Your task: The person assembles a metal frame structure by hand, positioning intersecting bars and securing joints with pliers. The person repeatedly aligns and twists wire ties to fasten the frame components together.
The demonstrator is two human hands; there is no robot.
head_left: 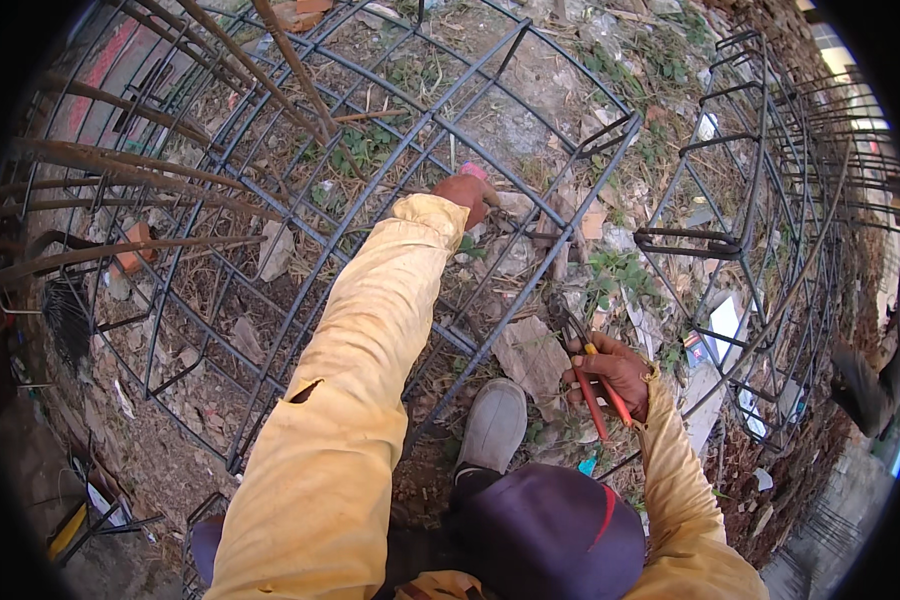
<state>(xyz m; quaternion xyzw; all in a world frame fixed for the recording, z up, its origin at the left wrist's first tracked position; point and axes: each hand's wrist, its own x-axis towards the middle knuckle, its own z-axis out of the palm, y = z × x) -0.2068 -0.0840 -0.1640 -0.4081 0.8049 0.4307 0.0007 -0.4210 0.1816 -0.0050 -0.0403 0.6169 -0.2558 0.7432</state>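
My left arm in a torn yellow sleeve reaches over a cage of tied steel rebar (490, 340). At its end, my left hand (460, 192) is curled downward among the bars, with a small pink patch (473, 171) at its far side. Most of its fingers are turned away, and what they grip is hidden. Lower and to the right, my right hand (618, 375) is closed around pliers (590, 395) with red-orange handles and a bit of yellow. Their dark jaws point up and away, close to the cage's right edge.
Rusty bars (150, 170) stick in from the left across the cage. Another rebar frame (740, 245) stands to the right. Broken stone slabs (532, 360), weeds and litter cover the ground. My grey shoe (494, 425) is beside the cage, and a dark purple cloth-like shape (555, 530) fills the bottom.
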